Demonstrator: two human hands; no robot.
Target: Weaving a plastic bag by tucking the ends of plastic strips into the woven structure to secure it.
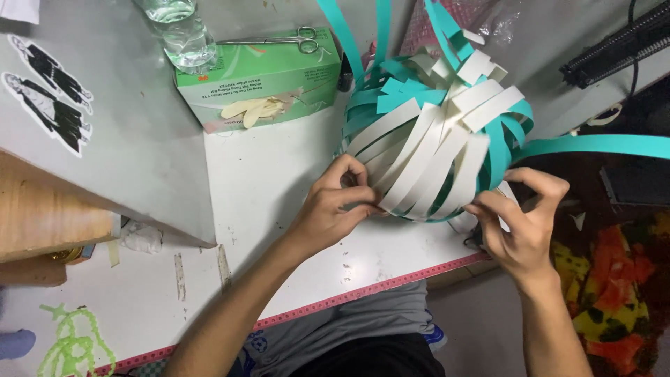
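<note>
A rounded basket woven from white and teal paper strips point(433, 132) rests on the white table point(279, 181). My left hand point(335, 206) pinches white strips at its lower left side. On the lower right edge, my right hand point(520, 220) grips the ends of white strips. Loose teal strips stick up from the top, and one long teal strip point(600, 145) trails off to the right.
A green box of gloves point(258, 77) with scissors point(293, 40) on top stands at the back, beside a clear plastic bottle point(183, 31). A measuring tape point(363, 293) runs along the table's front edge. A black device point(614, 45) sits at top right; colourful fabric point(607, 293) lies lower right.
</note>
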